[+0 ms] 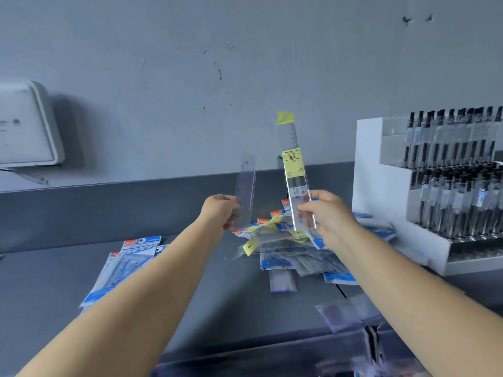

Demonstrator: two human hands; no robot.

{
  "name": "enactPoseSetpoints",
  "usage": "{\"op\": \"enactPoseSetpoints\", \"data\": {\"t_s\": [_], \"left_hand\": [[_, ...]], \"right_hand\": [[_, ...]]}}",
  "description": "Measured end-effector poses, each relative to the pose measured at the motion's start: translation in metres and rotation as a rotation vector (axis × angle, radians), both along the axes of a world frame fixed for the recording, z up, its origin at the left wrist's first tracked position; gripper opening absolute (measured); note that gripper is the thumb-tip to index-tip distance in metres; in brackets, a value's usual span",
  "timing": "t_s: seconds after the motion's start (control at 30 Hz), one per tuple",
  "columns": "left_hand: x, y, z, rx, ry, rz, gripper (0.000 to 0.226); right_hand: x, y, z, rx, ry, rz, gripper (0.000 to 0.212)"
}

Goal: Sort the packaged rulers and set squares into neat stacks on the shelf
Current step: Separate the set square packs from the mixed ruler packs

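Note:
My left hand (220, 210) grips the lower end of a short clear ruler (246, 186), held upright above the grey shelf (206, 289). My right hand (326, 213) holds a longer clear packaged ruler with yellow labels (294, 170), also upright and tilted slightly left. Below and between my hands lies a loose heap of packaged rulers and set squares (288, 248) with blue, red and yellow cards. A stack of blue-carded set square packs (128, 265) lies at the left, partly hidden by my left forearm.
A white tiered display rack of black pens (446, 186) stands at the right. Clear ruler packs (345, 311) lie near the shelf's front edge at the right. A white box (27, 126) hangs on the grey wall at the left.

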State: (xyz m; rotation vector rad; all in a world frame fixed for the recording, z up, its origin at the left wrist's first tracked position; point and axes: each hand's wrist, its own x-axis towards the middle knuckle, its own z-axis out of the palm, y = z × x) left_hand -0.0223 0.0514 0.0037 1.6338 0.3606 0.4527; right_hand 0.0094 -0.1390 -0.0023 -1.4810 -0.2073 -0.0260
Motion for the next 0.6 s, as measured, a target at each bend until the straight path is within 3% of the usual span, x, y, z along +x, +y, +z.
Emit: {"op": "enactPoseSetpoints", "data": {"t_s": [0.2, 0.6], "left_hand": [[-0.056, 0.069, 0.013, -0.107, -0.072, -0.015, 0.022], [-0.207, 0.262, 0.004, -0.024, 0.015, 0.245, 0.021]], "right_hand": [[-0.034, 0.081, 0.012, 0.005, 0.005, 0.196, 0.026], [-0.143, 0.291, 0.006, -0.153, 0.067, 0.587, 0.020]]}}
